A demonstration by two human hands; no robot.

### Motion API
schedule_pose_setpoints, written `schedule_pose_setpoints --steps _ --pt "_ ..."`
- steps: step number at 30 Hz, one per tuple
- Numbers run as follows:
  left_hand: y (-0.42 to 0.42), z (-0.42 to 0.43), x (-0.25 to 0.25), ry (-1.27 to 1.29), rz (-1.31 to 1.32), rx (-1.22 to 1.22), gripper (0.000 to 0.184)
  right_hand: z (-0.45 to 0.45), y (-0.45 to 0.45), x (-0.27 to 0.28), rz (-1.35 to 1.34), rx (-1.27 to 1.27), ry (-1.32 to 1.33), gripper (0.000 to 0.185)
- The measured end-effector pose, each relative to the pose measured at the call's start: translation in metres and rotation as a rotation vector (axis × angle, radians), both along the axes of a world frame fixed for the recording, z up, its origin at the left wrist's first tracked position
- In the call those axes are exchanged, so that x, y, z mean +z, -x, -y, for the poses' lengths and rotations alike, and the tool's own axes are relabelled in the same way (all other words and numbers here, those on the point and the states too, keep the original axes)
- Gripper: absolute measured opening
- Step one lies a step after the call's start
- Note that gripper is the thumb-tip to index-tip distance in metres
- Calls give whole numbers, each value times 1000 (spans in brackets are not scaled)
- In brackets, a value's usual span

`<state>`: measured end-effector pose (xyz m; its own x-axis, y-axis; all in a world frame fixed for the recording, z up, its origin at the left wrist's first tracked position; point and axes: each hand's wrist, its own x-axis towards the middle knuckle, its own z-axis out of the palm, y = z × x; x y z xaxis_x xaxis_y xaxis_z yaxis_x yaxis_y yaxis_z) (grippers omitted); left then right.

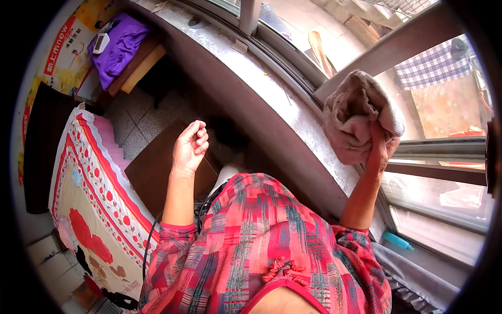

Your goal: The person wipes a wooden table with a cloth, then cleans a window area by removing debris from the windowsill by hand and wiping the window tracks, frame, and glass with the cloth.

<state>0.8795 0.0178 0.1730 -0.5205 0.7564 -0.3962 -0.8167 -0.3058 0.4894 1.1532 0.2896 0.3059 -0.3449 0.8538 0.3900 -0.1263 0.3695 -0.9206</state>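
Nearest is the red-and-grey plaid fabric shirt [272, 230]. On the right, the right grip [384, 149] is closed on a bunched beige-grey textured cloth [353, 131], before a grey-framed glass window [397, 46]; contact is unclear. The cloth looks light, soft and unslippery, best held by its thick near folds. On the left, the left grip [191, 145] curls loosely, nothing visible in it.

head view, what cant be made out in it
All in the head view:
Right hand: grip largely hidden by the cloth.
Left hand: inside of its curl hidden by its fingers.
Window frame: cut off by the top picture edge.
Lettering on the bedcover: too small to read.
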Motion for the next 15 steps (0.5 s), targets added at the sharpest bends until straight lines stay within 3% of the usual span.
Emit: schedule_pose_setpoints --steps 2,5,6,9,13,15 --pt "0 -5 -2 -3 -1 -18 15 -2 0 -10 64 63 -2 29" --pt "1 -14 2 28 -1 -25 17 8 26 -4 344 -111 -342 42" --pt "4 -17 2 27 0 -29 16 10 30 -7 407 -90 -280 48" --pt "19 -26 -5 15 14 -38 16 16 50 -8 559 -20 -154 38" --pt "45 -42 -13 4 39 -57 16 15 105 0 459 -11 -452 33" --pt "58 -49 -12 4 50 -46 16 13 137 9 407 53 -479 35"
